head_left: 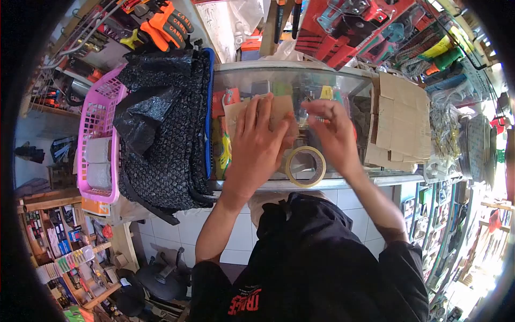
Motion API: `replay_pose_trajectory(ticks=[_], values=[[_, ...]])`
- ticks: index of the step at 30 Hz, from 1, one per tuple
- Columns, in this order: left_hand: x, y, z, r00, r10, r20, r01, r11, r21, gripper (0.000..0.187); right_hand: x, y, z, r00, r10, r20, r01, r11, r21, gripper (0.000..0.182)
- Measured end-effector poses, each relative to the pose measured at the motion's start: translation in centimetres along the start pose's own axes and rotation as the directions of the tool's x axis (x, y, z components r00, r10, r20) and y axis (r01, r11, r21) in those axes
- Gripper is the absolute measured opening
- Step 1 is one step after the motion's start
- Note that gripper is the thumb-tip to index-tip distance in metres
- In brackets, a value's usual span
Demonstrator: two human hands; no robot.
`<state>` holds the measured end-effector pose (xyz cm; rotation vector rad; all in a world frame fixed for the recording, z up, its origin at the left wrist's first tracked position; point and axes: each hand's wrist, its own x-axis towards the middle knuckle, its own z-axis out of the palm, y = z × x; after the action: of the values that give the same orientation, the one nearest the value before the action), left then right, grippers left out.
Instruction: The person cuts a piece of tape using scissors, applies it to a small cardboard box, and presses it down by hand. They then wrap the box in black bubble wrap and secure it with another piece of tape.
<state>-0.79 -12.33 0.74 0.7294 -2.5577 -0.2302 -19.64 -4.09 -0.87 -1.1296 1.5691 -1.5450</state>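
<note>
On the glass counter, my left hand [256, 140] lies spread over a small brown cardboard piece [281, 105], its fingers apart and pressing on it. To its right, my right hand [333, 131] is held over the counter with thumb and index finger extended and apart, and nothing can be seen between them. A roll of tape [290, 170] stands between the two hands, near the counter's front edge, touched by neither hand as far as I can see. The underside of the cardboard is hidden.
Black bubble wrap [163, 155] lies to the left beside a pink basket [116, 185]. Flattened cardboard sheets [402, 118] are stacked at the right end of the glass counter [241, 71]. Packaged red tools [343, 32] are behind it.
</note>
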Motion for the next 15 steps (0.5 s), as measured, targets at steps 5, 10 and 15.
replay_pose_trajectory(ticks=[5, 10, 15], values=[[0.1, 0.2, -0.3, 1.000, 0.013, 0.006, -0.013, 0.999, 0.047, 0.049, -2.6, -1.5, 0.8, 0.991, 0.003, 0.137, 0.016, 0.990, -0.139, 0.052], [0.3, 0.2, 0.1, 0.999, 0.032, -0.001, -0.032, 0.998, 0.054, 0.053, -2.1, -2.0, 1.6, 0.985, -0.143, 0.100, 0.169, 0.928, -0.332, 0.055], [0.2, -0.2, -0.1, 0.999, 0.039, 0.001, -0.039, 0.998, 0.049, 0.055, -2.5, -1.1, 2.2, 0.971, -0.227, 0.070, 0.237, 0.899, -0.369, 0.057]])
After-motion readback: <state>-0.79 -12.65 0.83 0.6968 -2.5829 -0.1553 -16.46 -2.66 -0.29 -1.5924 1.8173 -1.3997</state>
